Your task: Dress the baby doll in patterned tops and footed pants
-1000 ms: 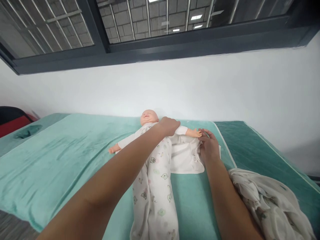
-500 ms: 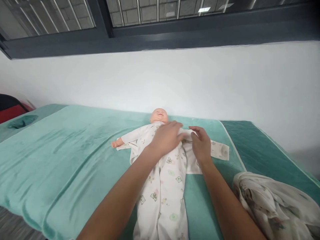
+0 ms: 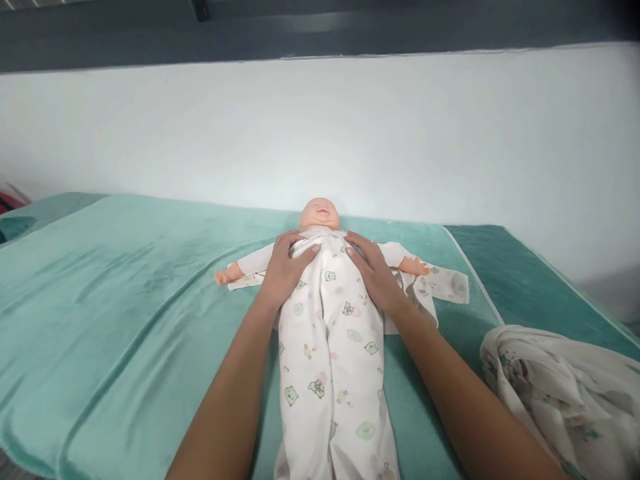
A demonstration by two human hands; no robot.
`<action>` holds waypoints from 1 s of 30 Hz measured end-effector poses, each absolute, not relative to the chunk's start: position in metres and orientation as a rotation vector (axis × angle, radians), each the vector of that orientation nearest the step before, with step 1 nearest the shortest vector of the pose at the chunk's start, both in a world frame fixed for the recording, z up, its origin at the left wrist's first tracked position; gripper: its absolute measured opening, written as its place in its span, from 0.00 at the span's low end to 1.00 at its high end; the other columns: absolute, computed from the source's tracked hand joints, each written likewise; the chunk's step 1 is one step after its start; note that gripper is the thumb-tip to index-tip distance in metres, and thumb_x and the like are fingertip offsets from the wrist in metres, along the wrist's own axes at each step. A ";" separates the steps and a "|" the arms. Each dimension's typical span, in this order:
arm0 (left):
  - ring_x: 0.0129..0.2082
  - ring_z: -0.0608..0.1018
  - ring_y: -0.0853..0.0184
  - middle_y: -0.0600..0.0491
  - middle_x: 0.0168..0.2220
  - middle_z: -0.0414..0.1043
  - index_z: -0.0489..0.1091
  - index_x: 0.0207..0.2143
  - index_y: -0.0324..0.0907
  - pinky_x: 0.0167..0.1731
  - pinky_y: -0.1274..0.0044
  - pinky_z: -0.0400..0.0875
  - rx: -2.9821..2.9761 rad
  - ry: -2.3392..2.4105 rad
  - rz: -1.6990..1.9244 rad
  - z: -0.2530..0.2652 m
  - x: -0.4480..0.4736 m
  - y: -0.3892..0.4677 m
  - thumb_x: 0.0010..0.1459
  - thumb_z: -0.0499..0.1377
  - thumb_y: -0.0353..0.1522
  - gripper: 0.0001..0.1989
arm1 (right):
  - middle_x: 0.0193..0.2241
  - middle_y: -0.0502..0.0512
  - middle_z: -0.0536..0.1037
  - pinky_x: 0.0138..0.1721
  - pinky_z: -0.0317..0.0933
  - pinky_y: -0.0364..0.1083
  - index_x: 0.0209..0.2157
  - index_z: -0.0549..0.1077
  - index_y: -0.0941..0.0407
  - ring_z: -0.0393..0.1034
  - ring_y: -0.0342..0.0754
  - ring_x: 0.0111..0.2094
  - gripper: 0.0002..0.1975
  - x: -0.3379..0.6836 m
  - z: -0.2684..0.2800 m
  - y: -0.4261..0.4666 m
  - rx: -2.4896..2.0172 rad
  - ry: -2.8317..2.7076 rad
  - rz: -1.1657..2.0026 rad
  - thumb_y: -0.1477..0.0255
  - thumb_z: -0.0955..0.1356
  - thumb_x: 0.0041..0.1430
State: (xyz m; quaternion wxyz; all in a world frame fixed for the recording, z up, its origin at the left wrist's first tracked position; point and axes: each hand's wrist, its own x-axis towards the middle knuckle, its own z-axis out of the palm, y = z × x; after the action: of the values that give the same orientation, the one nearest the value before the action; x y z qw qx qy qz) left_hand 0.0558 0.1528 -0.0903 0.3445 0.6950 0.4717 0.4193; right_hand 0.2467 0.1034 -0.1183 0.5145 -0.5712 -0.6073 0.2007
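Note:
A baby doll (image 3: 320, 212) lies on its back, head toward the wall, arms spread in white sleeves. White baby trousers (image 3: 330, 347) with small green and pink animal prints cover its legs and torso almost up to the chin. My left hand (image 3: 287, 267) rests at the left side of the doll's chest on this fabric, thumb spread from the fingers. Mirroring it, my right hand (image 3: 373, 270) lies at the right side of the chest, thumb and fingers apart. Beneath the doll, a printed baby shirt (image 3: 447, 283) is spread out, its sleeves reaching to both sides.
A crumpled white printed cloth (image 3: 560, 393) lies at the right, near my right forearm. Green plush covers (image 3: 150, 300) drape the bed. Behind it rises a white wall (image 3: 320, 133) under a dark window frame (image 3: 320, 33). A red item (image 3: 10, 200) shows at the far left.
My hands have come away from the doll's right-side arm and now lie on both sides of its chest. That arm is now visible, stretched outward. The view has tilted down.

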 end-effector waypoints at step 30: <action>0.35 0.73 0.65 0.56 0.31 0.74 0.67 0.29 0.44 0.37 0.75 0.65 1.987 1.305 1.220 -0.112 0.038 0.142 0.55 0.60 0.44 0.13 | 0.21 0.46 0.67 0.32 0.56 0.44 0.21 0.64 0.54 0.61 0.45 0.28 0.25 0.268 -0.132 0.047 -1.626 -1.479 0.663 0.49 0.62 0.58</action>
State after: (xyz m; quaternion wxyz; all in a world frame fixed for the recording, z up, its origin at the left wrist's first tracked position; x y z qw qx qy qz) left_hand 0.0381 0.1417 -0.1124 0.2327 0.7233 0.4749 0.4440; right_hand 0.2677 0.0469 -0.1320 0.4106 -0.6459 -0.5873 0.2633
